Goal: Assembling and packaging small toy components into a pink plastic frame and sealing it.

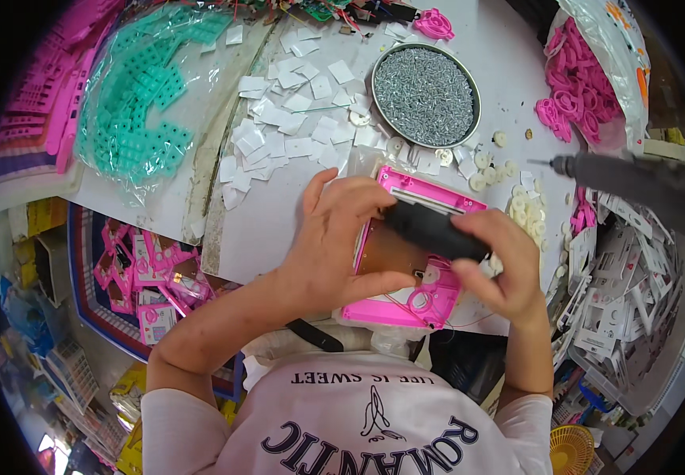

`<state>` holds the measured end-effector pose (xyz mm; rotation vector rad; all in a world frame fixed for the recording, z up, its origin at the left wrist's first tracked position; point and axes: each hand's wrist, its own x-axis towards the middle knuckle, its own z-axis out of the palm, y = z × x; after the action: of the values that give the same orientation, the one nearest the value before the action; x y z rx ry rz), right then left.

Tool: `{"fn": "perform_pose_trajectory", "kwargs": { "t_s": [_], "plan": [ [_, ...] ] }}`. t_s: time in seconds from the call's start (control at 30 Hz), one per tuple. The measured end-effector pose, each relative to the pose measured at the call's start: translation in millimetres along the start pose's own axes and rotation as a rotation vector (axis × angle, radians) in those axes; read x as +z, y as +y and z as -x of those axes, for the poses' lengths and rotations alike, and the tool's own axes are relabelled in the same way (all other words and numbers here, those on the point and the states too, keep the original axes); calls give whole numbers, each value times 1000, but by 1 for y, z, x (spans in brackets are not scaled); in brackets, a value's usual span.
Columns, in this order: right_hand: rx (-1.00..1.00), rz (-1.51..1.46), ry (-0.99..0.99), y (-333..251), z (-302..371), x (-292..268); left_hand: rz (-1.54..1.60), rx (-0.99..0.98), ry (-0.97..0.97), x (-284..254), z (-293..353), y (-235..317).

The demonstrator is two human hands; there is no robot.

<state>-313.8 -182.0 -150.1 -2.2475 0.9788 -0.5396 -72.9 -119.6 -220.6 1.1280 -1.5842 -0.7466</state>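
Between my two hands, a black elongated block is held over a bright pink plastic frame. The fingertips of my left hand are on the block's left end, and its thumb reaches down over the frame. My right hand grips the block's right end between thumb and fingers. The block looks slightly blurred and hides part of the frame. Inside the frame are a brown panel, a metallic strip near the far edge and thin red wires near the closer edge.
Beyond the frame stands a round metal bowl of small screws, beside scattered white square pieces. A dark powered screwdriver juts in from the right. White discs, bagged pink parts and bagged teal pieces lie around.
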Motion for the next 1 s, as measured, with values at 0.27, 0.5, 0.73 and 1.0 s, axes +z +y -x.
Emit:
{"fn": "perform_pose_trajectory", "kwargs": {
  "t_s": [0.27, 0.5, 0.73, 1.0],
  "plan": [
    [654, -407, -461, 20, -43, -27, -348, 107, -193, -3, -2, 7],
    [364, 94, -197, 17, -48, -30, -484, 149, -190, 1, -3, 12],
    [-144, 210, 63, 3, -21, -8, -534, 123, -210, 3, -1, 14],
    [-85, 254, 35, 16, -7, 7, -679, 95, -230, 2, -12, 36]
  ]
}}
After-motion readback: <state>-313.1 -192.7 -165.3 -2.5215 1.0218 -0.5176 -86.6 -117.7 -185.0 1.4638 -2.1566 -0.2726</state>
